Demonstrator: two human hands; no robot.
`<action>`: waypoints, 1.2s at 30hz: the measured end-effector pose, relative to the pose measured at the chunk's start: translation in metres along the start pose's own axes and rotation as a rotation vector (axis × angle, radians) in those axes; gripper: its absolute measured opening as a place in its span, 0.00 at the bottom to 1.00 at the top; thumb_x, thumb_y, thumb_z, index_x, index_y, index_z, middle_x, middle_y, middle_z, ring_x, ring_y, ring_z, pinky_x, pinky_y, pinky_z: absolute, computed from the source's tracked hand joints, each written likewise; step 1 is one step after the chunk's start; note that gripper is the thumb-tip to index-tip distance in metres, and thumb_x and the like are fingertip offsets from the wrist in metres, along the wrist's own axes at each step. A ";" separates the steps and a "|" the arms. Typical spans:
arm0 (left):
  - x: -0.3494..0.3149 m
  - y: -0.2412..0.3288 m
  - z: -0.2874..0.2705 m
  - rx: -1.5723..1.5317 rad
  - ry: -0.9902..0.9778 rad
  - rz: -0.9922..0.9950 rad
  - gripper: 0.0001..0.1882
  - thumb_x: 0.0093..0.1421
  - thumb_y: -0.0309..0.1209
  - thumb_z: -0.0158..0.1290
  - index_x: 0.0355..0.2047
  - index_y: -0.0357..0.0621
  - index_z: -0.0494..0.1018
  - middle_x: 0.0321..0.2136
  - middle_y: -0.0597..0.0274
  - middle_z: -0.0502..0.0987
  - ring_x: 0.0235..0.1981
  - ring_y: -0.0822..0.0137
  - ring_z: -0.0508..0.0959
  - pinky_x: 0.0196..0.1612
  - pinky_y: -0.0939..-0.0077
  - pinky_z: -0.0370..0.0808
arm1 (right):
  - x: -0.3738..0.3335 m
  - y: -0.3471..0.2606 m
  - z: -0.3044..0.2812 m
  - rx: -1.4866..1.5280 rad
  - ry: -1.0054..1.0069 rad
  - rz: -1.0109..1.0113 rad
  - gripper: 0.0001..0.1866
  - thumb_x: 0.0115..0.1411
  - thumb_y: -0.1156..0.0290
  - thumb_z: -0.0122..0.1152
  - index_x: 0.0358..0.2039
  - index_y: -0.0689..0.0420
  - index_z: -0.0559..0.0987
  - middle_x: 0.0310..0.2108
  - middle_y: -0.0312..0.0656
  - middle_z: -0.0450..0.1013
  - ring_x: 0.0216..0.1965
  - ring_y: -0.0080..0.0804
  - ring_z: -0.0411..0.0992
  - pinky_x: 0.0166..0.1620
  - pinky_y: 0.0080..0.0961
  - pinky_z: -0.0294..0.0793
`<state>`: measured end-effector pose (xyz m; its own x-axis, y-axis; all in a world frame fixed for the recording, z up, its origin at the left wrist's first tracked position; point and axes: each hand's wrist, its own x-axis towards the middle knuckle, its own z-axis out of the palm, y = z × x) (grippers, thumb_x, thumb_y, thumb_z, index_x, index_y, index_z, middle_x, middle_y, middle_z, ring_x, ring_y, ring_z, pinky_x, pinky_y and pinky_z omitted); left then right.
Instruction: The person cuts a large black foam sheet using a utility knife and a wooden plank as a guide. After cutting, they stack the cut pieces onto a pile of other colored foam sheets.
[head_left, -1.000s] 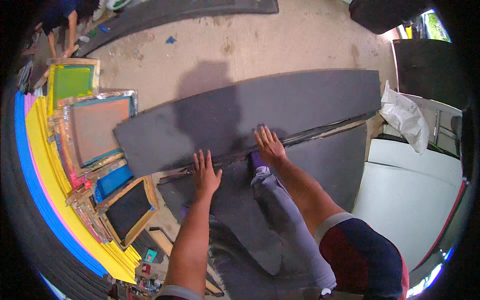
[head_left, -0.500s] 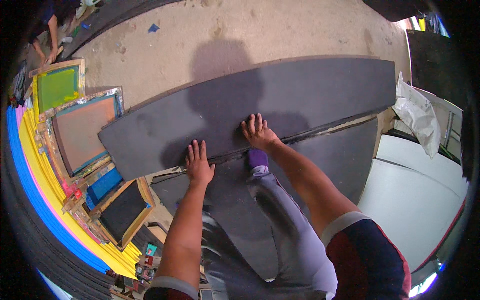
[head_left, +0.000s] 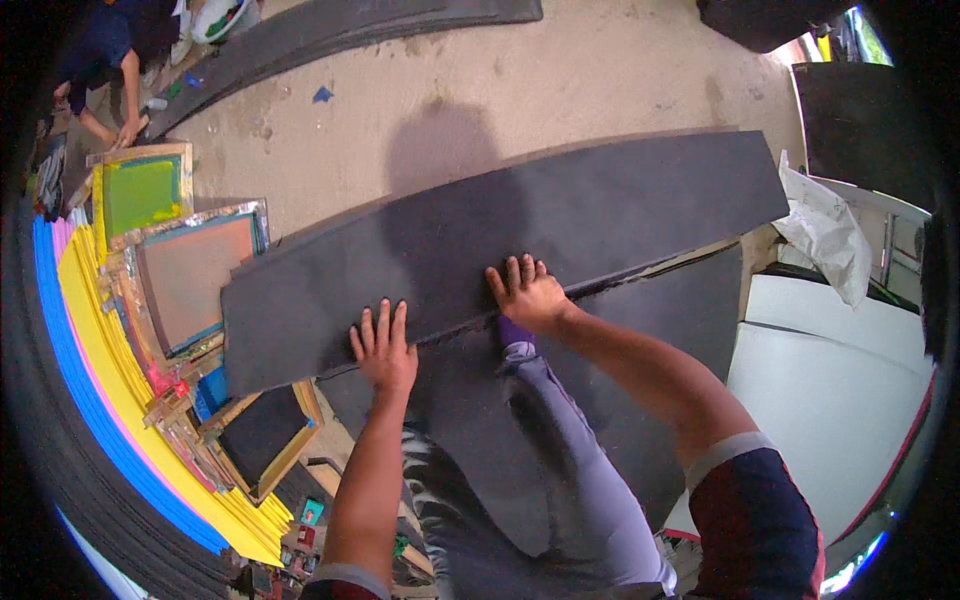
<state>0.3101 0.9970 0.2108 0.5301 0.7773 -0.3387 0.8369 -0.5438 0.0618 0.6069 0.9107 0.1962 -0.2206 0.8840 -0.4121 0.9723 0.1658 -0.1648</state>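
A long dark grey sheet (head_left: 620, 200) lies crosswise before me, its near edge over a larger dark sheet (head_left: 660, 340) underneath. My left hand (head_left: 385, 352) rests on the long sheet's near edge, left of the middle, fingers stretched out. Farther right, my right hand (head_left: 528, 294) presses flat on the same sheet, fingers forward and a little apart. Neither hand grips anything. A foot in a purple sock (head_left: 516, 332) stands at the sheet's near edge below my right hand. My shadow covers the middle of the long sheet.
Paint-stained wooden frames (head_left: 195, 275) lean at the left beside stacked yellow sheets (head_left: 110, 330) and blue sheets (head_left: 75, 390). White panels (head_left: 820, 380) and a crumpled white bag (head_left: 825, 230) stand right. Another person's hand (head_left: 128, 132) shows far left. More dark sheets (head_left: 400, 25) lie beyond.
The long sheet's left part has come nearer to me, covering more of the lower sheet's edge. Both hands have stayed on it, shifting slightly nearer. My view has also moved a little.
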 end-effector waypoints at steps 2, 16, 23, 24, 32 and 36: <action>0.000 -0.012 -0.023 -0.063 0.091 0.012 0.39 0.50 0.39 0.73 0.64 0.67 0.75 0.64 0.73 0.76 0.66 0.52 0.72 0.70 0.45 0.64 | -0.007 0.003 -0.041 0.086 0.052 -0.038 0.28 0.68 0.67 0.51 0.67 0.66 0.68 0.57 0.77 0.70 0.54 0.80 0.73 0.52 0.68 0.78; 0.032 -0.005 -0.085 -0.084 -0.426 -0.155 0.27 0.54 0.38 0.67 0.56 0.67 0.81 0.55 0.72 0.83 0.54 0.62 0.83 0.56 0.58 0.78 | -0.079 0.104 -0.099 0.189 -0.388 0.105 0.30 0.64 0.62 0.60 0.68 0.44 0.71 0.62 0.47 0.74 0.65 0.45 0.71 0.67 0.46 0.69; 0.052 0.009 -0.110 -0.014 -0.542 -0.121 0.27 0.56 0.38 0.67 0.57 0.69 0.80 0.48 0.59 0.85 0.49 0.55 0.85 0.52 0.55 0.81 | -0.142 0.168 -0.013 0.171 -0.338 0.309 0.37 0.58 0.65 0.64 0.70 0.35 0.70 0.66 0.37 0.71 0.67 0.40 0.70 0.68 0.44 0.68; 0.048 0.005 -0.114 -0.006 -0.539 -0.106 0.27 0.56 0.38 0.67 0.58 0.69 0.80 0.47 0.58 0.85 0.49 0.54 0.85 0.52 0.54 0.82 | -0.131 0.166 -0.022 0.203 -0.376 0.333 0.38 0.57 0.67 0.64 0.70 0.35 0.71 0.68 0.36 0.70 0.69 0.39 0.68 0.69 0.43 0.67; -0.002 0.023 -0.203 -0.027 -0.385 0.159 0.34 0.58 0.48 0.66 0.65 0.69 0.72 0.61 0.64 0.79 0.54 0.54 0.83 0.54 0.53 0.81 | -0.186 0.152 -0.121 0.179 -0.278 0.297 0.24 0.53 0.64 0.63 0.53 0.38 0.84 0.33 0.48 0.84 0.37 0.51 0.84 0.43 0.49 0.83; -0.042 0.043 -0.266 -0.013 -0.457 0.097 0.30 0.56 0.44 0.67 0.61 0.67 0.77 0.57 0.65 0.82 0.50 0.57 0.85 0.50 0.56 0.83 | -0.210 0.127 -0.176 0.130 -0.273 0.274 0.26 0.54 0.64 0.62 0.55 0.40 0.83 0.36 0.49 0.84 0.40 0.50 0.84 0.45 0.49 0.83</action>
<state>0.3604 1.0253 0.4773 0.4940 0.5026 -0.7095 0.7898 -0.6006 0.1244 0.7901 0.8234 0.4197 0.0155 0.7366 -0.6761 0.9840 -0.1314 -0.1206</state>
